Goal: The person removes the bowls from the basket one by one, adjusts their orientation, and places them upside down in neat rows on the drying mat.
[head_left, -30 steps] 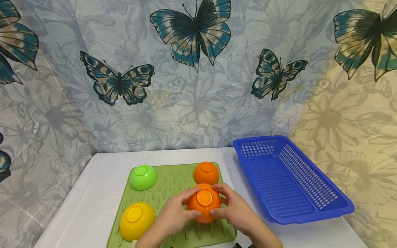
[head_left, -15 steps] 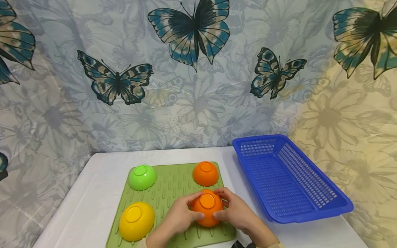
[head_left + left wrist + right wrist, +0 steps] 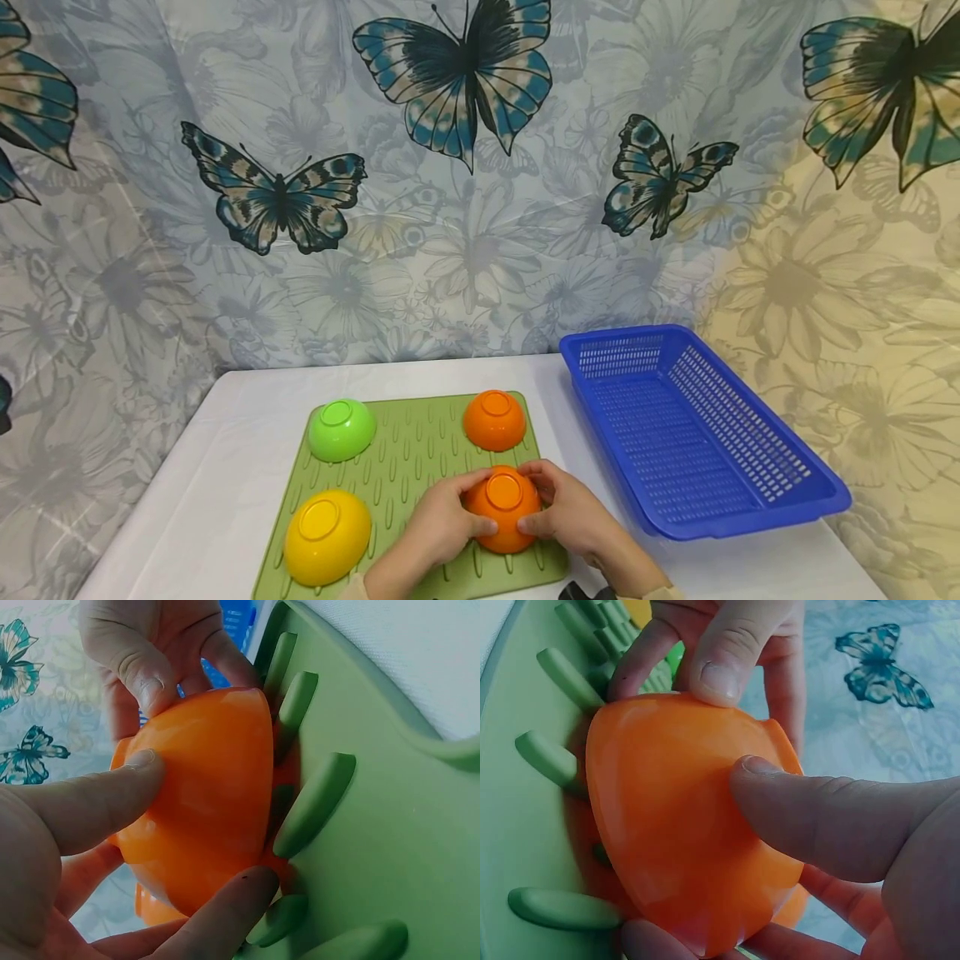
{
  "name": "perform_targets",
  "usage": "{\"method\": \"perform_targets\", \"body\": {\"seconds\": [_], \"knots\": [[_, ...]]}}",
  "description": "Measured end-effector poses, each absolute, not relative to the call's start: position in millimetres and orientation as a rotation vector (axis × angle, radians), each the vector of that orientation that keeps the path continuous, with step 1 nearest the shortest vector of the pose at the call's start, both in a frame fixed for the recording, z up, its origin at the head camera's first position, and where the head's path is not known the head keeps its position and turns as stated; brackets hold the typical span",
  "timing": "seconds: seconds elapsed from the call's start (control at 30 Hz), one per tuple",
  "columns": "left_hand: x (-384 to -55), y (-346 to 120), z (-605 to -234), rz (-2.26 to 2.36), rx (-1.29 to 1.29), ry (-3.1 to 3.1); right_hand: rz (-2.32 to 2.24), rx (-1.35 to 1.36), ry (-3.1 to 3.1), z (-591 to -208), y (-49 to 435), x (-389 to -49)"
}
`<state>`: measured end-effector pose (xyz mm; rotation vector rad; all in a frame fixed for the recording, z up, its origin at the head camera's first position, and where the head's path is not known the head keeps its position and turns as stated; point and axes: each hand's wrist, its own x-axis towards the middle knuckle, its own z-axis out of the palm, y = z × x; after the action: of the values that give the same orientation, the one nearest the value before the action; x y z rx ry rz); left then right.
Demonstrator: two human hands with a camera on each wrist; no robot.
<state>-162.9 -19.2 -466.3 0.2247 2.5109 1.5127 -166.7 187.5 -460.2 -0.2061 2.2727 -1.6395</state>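
Observation:
An upside-down orange bowl (image 3: 504, 508) is held between both hands at the near right of the green ridged mat (image 3: 397, 467). My left hand (image 3: 447, 518) grips its left side, thumb on the near wall and fingers round the far side. On the opposite side my right hand (image 3: 562, 512) grips it the same way. In the left wrist view the rim of the bowl (image 3: 202, 802) sits right at the mat's raised ridges (image 3: 315, 802). The right wrist view shows the thumb pressed on the bowl's wall (image 3: 682, 810), fingertips at the rim.
Behind the held bowl, another orange bowl (image 3: 494, 421) lies upside down on the mat. A green bowl (image 3: 342, 431) and a larger yellow bowl (image 3: 327, 537) rest inverted along the left side. A blue perforated basket (image 3: 645, 467) stands on the white table (image 3: 202, 500) at right.
Both hands have brought the orange bowl toward the near edge of the mat and lower, away from the other orange bowl. The other bowls stay on the mat; the view shifts slightly.

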Motion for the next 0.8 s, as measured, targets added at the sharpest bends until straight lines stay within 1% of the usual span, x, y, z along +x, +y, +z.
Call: {"method": "perform_targets", "body": {"seconds": [0.27, 0.57, 0.8], "knots": [[-163.0, -16.0, -467.6, 1.451, 0.221, 2.547, -1.61, -0.193, 2.319, -463.6, 189.4, -166.5], [-170.4, -20.1, -471.0, 1.426, 0.264, 2.526, -1.762, -0.164, 2.137, -471.2, 196.8, -170.4], [-172.6, -20.4, -470.2, 1.415, 0.281, 2.533, -1.736, -0.163, 2.191, -470.3, 194.5, -171.6]]}}
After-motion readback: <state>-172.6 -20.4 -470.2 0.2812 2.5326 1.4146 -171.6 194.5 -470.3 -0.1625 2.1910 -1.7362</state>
